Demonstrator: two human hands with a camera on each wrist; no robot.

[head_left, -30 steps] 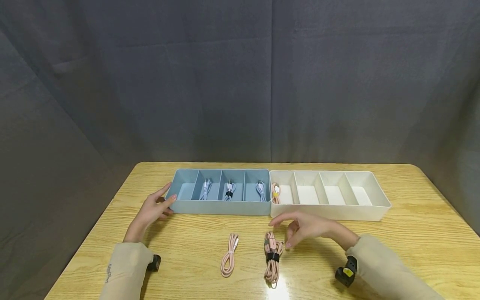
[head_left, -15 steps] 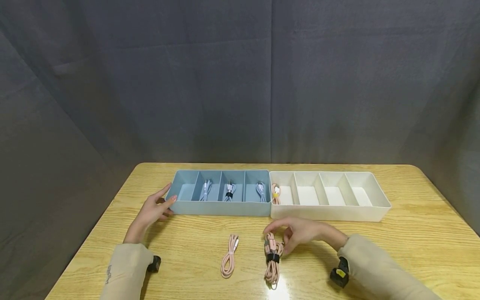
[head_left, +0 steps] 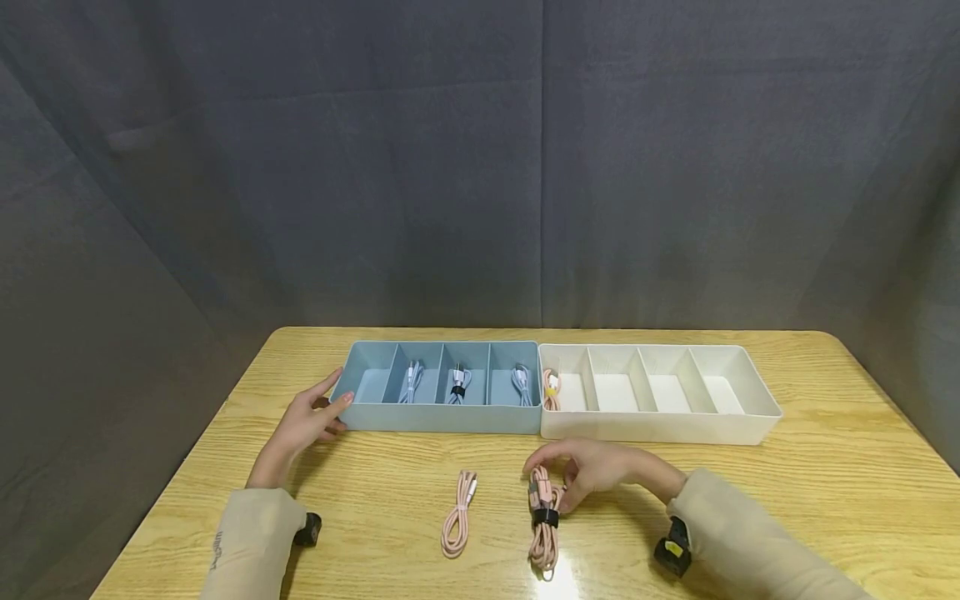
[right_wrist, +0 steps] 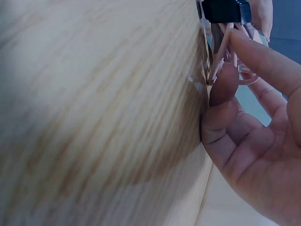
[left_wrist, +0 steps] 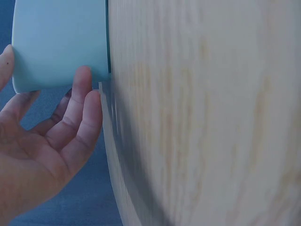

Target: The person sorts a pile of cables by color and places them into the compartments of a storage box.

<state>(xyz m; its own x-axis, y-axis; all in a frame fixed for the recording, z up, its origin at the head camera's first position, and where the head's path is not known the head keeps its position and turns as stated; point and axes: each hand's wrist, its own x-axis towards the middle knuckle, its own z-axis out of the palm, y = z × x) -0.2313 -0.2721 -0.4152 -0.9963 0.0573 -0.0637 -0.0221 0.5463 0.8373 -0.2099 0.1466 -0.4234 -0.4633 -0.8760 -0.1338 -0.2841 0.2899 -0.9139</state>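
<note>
While the left hand (head_left: 303, 421) rests against the left end of the blue four-compartment organizer (head_left: 438, 418), fingers relaxed and thumb at the near rim, the right hand (head_left: 596, 467) has the pink cable bundle (head_left: 543, 546) narrowly between thumb and index finger! That bundle, cinched by a black strap (head_left: 546, 517), lies on the wood-grain counter (head_left: 375, 508), nearer than the white four-compartment organizer (head_left: 660, 428). To its left, a looped pink cable (head_left: 460, 508)! Three pale blue cables (head_left: 411, 387) fill the blue organizer's right-hand compartments, one apiece; a yellow-banded pink cable (head_left: 552, 398) sits in the white one's leftmost.
</note>
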